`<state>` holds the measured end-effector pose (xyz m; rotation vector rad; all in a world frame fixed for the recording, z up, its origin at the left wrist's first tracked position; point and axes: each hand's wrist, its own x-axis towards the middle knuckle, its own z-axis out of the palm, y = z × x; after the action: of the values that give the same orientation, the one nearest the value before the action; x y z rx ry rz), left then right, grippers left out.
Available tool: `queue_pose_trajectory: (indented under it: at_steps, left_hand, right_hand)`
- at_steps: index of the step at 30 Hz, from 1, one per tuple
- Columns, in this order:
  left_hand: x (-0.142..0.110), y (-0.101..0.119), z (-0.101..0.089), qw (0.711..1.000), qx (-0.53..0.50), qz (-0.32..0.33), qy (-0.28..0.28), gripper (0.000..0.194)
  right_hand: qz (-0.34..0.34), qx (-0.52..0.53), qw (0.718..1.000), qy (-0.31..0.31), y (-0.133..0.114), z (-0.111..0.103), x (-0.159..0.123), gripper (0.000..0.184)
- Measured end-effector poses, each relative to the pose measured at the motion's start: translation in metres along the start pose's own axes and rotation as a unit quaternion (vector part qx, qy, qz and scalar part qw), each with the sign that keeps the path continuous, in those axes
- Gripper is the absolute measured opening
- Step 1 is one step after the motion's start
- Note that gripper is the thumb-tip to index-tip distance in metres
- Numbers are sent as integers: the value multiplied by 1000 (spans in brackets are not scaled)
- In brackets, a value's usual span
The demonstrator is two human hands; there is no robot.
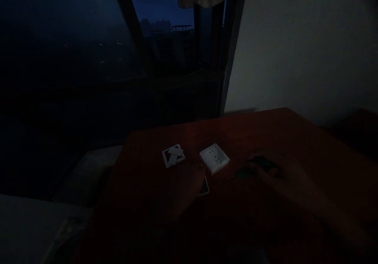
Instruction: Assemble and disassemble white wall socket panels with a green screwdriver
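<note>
Wall socket (214,158): a white, square, five-hole unit, face up on the red-brown table (153,189), between the two hands and near the table's middle. Its slots are legible; its underside is hidden.

Left hand (189,181): the back of the hand shows just below the socket, with the fingers bunched close together. They partly cover a thin-edged frame (206,192), of which only the right-hand portion is visible. Whether the fingers grip anything cannot be determined.

Right hand (280,169): thumb and forefinger are curved around a dark green object (262,162). Shadow obscures the contact, so a firm hold cannot be confirmed. Just left of the fingertips is a green handle (244,172) with a thin dark shaft pointing toward the lower left; its tip fades into the tabletop.

Square white frame (164,158): left of the socket, with two pale strips (175,153) crossed over its opening.

Lighting is very poor. The near side of the table and both forearms are barely discernible.
</note>
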<state>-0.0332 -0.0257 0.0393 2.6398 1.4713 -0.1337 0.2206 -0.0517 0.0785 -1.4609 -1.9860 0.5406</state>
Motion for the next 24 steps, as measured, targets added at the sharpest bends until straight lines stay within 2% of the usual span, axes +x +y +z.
queue_pose_trajectory:
  at_steps: [4,16,19,24]
  left_hand:
    - [7,1,-9,998,-5,-1,-58,15]
    - [5,-1,-18,998,-28,-13,-62,12]
    - [3,1,-18,998,-51,-3,-47,11]
    - [3,1,-10,997,-74,-9,13,12]
  right_hand:
    - [-11,11,1000,-1,2,4,-3,18]
    - [-5,34,999,-30,5,13,-3,18]
    - [-8,34,999,-32,6,14,-3,18]
    - [-8,32,999,-40,7,15,-3,19]
